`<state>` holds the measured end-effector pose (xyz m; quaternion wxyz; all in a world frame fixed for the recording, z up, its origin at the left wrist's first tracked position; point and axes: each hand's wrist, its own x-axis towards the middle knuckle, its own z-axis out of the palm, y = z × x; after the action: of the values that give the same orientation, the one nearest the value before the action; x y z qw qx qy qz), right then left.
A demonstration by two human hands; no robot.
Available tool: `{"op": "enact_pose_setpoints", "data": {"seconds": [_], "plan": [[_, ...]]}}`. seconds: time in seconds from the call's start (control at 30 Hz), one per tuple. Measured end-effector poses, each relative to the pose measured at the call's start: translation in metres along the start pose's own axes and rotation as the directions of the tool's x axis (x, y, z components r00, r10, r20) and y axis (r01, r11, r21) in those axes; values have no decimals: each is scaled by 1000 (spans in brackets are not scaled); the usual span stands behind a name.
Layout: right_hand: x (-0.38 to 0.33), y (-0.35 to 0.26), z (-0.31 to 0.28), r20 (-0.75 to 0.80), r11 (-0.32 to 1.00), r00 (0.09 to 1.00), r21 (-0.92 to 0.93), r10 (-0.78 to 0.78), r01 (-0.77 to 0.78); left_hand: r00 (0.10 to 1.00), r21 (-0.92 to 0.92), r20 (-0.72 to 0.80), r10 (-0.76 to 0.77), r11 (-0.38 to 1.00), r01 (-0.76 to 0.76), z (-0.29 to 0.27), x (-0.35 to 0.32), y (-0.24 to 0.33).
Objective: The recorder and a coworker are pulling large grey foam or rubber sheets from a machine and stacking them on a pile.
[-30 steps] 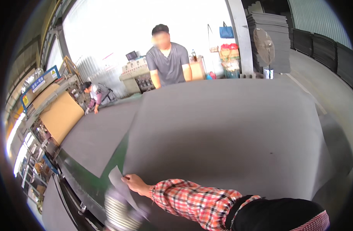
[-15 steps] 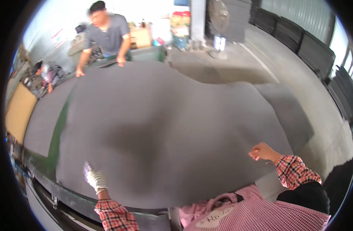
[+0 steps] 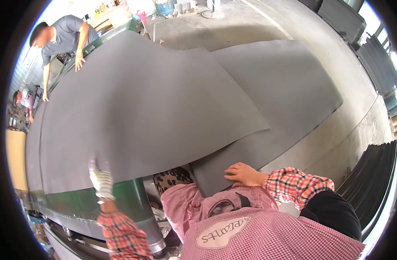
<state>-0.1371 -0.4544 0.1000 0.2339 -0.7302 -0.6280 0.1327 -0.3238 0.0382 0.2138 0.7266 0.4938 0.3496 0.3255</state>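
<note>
A large dark grey flexible sheet (image 3: pixel 163 104) spreads over the green-surfaced table (image 3: pixel 128 195), its right part reaching past the table. Beneath its right part lies another grey sheet (image 3: pixel 289 82), set at an angle. My left hand (image 3: pixel 101 180), in a pale striped glove, is at the upper sheet's near edge, its fingers stretched over the top and blurred by motion. My bare right hand (image 3: pixel 245 174) lies on the near part of the lower sheet with fingers apart, gripping nothing. My checked sleeves and pink gingham apron (image 3: pixel 267 225) show below.
Across the table a co-worker (image 3: pixel 68 37) has both hands on the upper sheet's far edge. Another person (image 3: pixel 28 102) bends farther left. Stacks of dark sheets (image 3: pixel 369 177) stand at the right, along the concrete floor (image 3: pixel 332 56). A tan board (image 3: pixel 16 158) is at far left.
The upper sheet has shifted left and now lies flatter, baring more of the lower sheet. My right hand has come down nearer my body, its fingers spreading. The view has turned right.
</note>
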Motion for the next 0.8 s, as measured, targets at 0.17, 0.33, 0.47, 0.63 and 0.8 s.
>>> {"op": "enact_pose_setpoints", "data": {"seconds": [0.17, 0.33, 0.47, 0.63, 0.8], "plan": [[5, 7, 11, 143, 989, 989, 145, -20, -1, 921, 507, 368, 129, 802, -316, 125, -136, -55], [5, 27, 3, 194, 673, 960, 685, 202, -280, 862, 299, 271, -428, 889, 347, 141, -165, -143], [0, 22, -34, 298, 199, 617, 770, 728, -606, 622, 52, 12, -783, 621, 782, 182, -149, -177], [-31, -16, -26, -70, 567, 778, 726, 624, -390, 620, 569, -135, -773, 452, 687, 216, -113, -218], [-62, 17, -45, -261, 630, 604, 554, 753, -545, 945, 829, 173, -279, 560, 13, 229, -99, -249]]}}
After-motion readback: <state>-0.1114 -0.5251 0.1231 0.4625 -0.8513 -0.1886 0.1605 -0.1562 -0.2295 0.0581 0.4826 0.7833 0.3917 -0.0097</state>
